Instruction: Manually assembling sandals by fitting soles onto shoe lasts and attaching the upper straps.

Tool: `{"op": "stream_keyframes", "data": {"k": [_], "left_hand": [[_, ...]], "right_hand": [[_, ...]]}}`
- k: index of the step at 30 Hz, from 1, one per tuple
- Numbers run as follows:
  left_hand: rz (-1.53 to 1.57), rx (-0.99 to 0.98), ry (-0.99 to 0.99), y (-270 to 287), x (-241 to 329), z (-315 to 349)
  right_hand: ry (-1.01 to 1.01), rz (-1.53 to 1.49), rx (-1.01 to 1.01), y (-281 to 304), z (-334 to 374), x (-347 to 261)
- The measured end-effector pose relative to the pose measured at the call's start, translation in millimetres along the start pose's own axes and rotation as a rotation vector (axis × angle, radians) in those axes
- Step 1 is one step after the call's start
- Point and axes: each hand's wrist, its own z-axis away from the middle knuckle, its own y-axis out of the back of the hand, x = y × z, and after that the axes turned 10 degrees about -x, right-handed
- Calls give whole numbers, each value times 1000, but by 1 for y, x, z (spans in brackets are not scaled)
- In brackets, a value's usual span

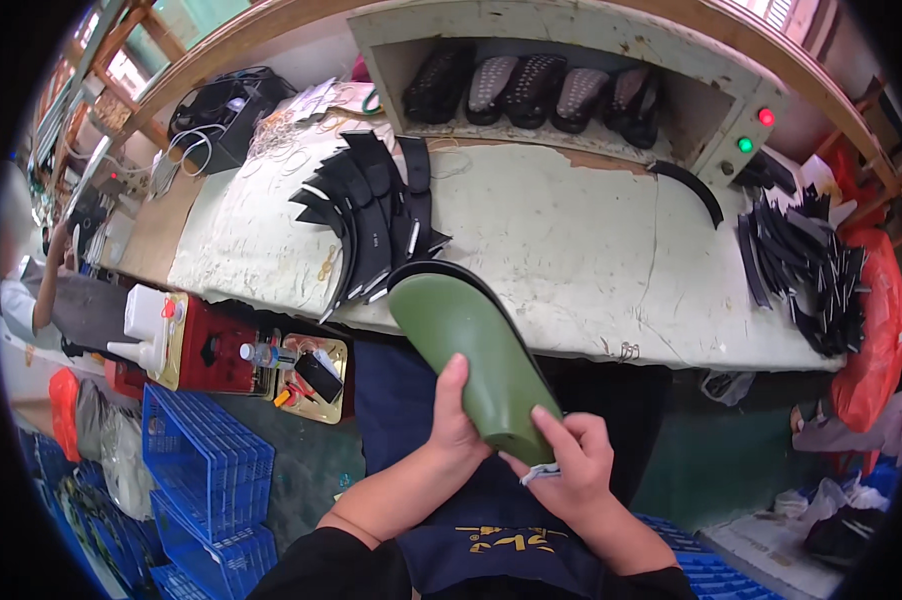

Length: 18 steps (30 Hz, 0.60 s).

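Slanting from 5 to 11 o'clock, the green shoe form [468,345] reaches away toward the worktop [571,240]; the left hand [457,432] clasps its 7-o'clock side, the right hand [579,458] pinches its near end at 5.

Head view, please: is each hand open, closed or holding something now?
Left hand: closed, holding the green shoe last.
Right hand: closed on the same last's near end; whether it also grips the black strip cannot be told.
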Motion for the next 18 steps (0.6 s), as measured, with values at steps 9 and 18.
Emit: {"op": "stream_keyframes", "data": {"k": [9, 18], "left_hand": [[94, 26, -90, 15, 22, 5], [421, -240, 187, 22, 24, 43]], "right_hand": [[-381, -571, -118, 5, 29, 17], [29, -531, -355, -10, 24, 22]]}}
